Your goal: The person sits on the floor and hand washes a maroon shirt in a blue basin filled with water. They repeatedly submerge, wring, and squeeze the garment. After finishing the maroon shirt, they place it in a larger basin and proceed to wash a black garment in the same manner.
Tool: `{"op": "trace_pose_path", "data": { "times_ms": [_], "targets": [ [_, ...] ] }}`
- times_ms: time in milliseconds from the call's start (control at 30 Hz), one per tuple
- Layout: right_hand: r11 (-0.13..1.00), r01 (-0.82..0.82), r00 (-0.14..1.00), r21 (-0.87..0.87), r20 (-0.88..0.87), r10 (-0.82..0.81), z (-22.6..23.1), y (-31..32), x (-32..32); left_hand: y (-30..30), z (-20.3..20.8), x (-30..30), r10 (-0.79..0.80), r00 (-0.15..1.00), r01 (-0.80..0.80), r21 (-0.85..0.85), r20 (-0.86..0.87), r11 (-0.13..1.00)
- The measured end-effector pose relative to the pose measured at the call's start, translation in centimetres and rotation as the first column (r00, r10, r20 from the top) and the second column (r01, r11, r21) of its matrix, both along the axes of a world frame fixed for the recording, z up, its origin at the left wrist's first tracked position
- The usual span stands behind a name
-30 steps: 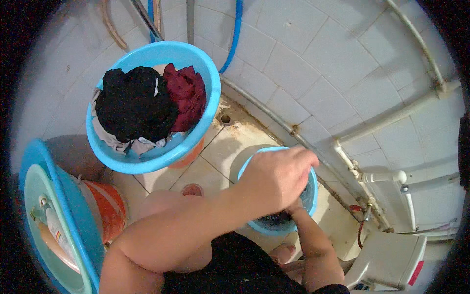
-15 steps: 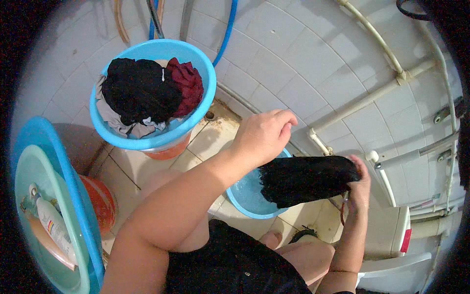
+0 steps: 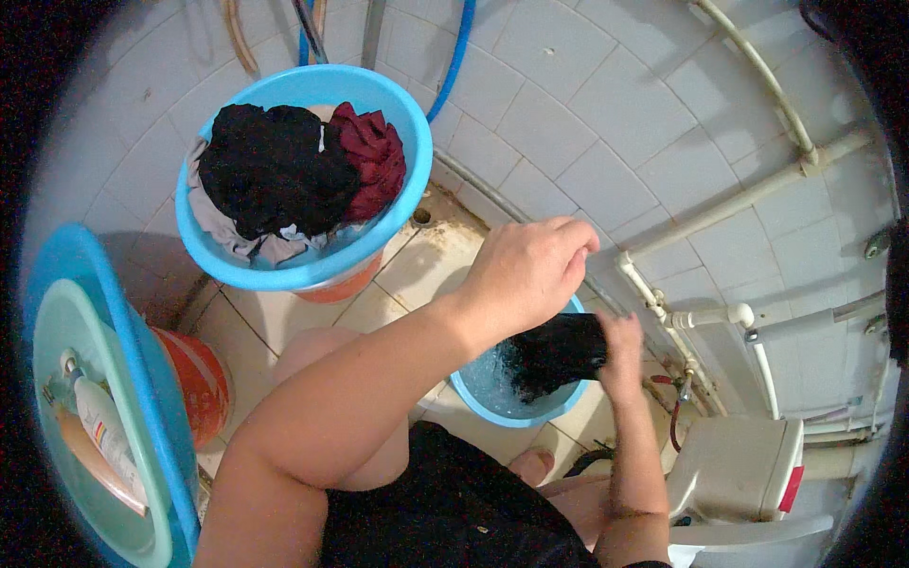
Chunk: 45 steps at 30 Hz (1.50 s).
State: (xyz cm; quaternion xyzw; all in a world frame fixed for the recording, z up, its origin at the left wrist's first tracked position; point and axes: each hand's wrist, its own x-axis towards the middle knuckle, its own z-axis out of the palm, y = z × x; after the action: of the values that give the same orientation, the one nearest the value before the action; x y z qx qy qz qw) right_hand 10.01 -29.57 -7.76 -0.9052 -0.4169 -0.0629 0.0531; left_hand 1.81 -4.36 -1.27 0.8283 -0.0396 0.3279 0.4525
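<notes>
A black cloth garment (image 3: 561,352) hangs bunched over a small light-blue basin (image 3: 511,417), its lower part in the water. My right hand (image 3: 621,358) has its fingers wrapped round the garment's right end, at the basin's right rim. Above the basin is my left hand (image 3: 532,270), closed with the fingers curled under; whatever it may hold is hidden from this side. My left forearm crosses in front of the basin's left side and covers part of it. Ripples show in the water around the cloth.
A large blue basin (image 3: 423,189) of black, maroon and grey clothes stands on a red bucket (image 3: 346,282) at the back left. At far left, a pale green basin (image 3: 57,322) holds a white bottle (image 3: 102,417). Pipes (image 3: 720,213) run along the tiled right wall, above a white tank (image 3: 734,464).
My right hand has moved left and a little down, bringing the black garment lower into the basin. My left hand stays closed above it. The view has shifted slightly.
</notes>
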Motion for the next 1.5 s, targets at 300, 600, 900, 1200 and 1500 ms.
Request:
{"op": "trace_pose_path", "data": {
  "times_ms": [300,600,900,1200,1500],
  "targets": [
    [0.919,0.347,0.757,-0.186,-0.524,-0.392,-18.1,2.5,-0.3,-0.4,0.2,0.1,-0.054,0.992,0.054,0.004,-0.113,0.999],
    [0.899,0.155,0.790,-0.410,-0.495,-0.362,-29.4,1.5,-0.6,0.0,0.7,-0.1,-0.114,0.966,0.119,0.006,-0.232,0.993],
    [0.757,0.075,0.724,-0.649,-0.487,-0.489,-35.6,1.1,1.9,-0.8,1.2,-0.8,-0.121,0.941,0.157,0.093,-0.315,0.983],
    [0.936,0.104,0.756,-0.336,-0.585,-0.294,-31.1,-3.4,4.0,-0.5,-0.3,0.3,-0.038,0.987,0.041,0.021,-0.156,0.999],
    [0.692,0.584,0.632,0.423,-0.773,-0.061,0.7,-0.9,1.2,-0.7,-0.1,-0.2,0.054,0.998,-0.053,0.062,-0.025,0.997]
  ]
}}
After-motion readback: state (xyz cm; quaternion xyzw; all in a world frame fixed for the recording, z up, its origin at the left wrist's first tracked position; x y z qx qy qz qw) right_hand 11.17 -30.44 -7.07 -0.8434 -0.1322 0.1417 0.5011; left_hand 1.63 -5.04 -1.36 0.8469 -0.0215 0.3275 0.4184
